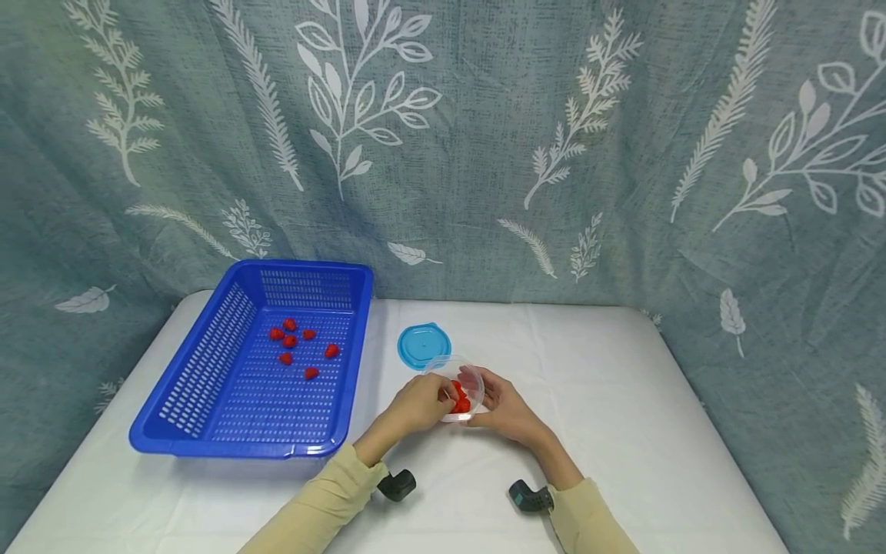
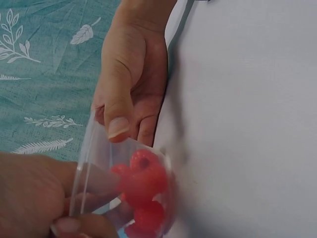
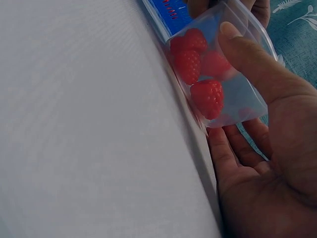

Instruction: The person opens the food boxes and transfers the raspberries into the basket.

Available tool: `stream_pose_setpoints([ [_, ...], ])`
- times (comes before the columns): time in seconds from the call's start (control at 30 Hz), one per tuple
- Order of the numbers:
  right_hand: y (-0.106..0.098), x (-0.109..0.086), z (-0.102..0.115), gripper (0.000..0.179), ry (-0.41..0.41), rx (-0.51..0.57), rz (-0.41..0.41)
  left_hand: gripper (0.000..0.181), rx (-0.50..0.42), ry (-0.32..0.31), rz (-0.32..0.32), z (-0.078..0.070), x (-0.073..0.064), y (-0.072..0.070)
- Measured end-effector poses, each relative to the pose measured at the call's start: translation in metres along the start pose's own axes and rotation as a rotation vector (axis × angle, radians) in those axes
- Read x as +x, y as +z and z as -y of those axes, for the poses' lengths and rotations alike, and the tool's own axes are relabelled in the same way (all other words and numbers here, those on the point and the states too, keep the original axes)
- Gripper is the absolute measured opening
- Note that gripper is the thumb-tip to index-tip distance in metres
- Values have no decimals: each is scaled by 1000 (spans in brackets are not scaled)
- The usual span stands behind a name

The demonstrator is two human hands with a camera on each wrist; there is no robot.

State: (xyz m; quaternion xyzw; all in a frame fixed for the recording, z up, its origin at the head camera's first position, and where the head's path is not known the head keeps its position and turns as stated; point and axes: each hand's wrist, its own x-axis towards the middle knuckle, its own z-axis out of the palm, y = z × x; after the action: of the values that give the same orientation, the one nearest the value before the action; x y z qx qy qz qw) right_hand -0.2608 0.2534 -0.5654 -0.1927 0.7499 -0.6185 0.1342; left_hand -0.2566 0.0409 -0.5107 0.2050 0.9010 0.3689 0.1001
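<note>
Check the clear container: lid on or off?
Off. The blue lid lies on the white table beside the clear container; a hand reaches into its uncovered mouth.

There is lots of room on the right side of the white table [image 1: 588, 369], and a hand could slide there. On the left, the big blue basket [image 1: 242, 449] gets in the way. Its walls stand up, but its top is open, so a hand could go down to the red berries [image 1: 288, 341]. A strip of table runs between the basket and the flat blue lid [image 1: 424, 345]. The left hand [image 1: 418, 404] fills part of the clear cup's [image 3: 242, 96] mouth, and the right hand [image 1: 505, 408] blocks its right side. Fingers hide much of the opening, so it's hard to tell how much space is left.
</note>
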Motion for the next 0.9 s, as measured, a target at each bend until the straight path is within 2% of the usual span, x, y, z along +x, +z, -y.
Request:
stream_pose_setpoints([
  [0.3, 0, -1, 0, 87, 2, 14, -3, 7, -88, 12, -18, 5, -1, 2],
  [0.57, 1, 0, -1, 85, -8, 13, -3, 17, -52, 18, -9, 2, -2, 1],
  [0.77, 0, 0, -3, 84, -15, -11, -4, 13, -56, 11, -8, 1, -2, 2],
  [0.9, 0, 0, -4, 84, -14, -11, -8, 12, -50, 52, -27, 4, -3, 4],
])
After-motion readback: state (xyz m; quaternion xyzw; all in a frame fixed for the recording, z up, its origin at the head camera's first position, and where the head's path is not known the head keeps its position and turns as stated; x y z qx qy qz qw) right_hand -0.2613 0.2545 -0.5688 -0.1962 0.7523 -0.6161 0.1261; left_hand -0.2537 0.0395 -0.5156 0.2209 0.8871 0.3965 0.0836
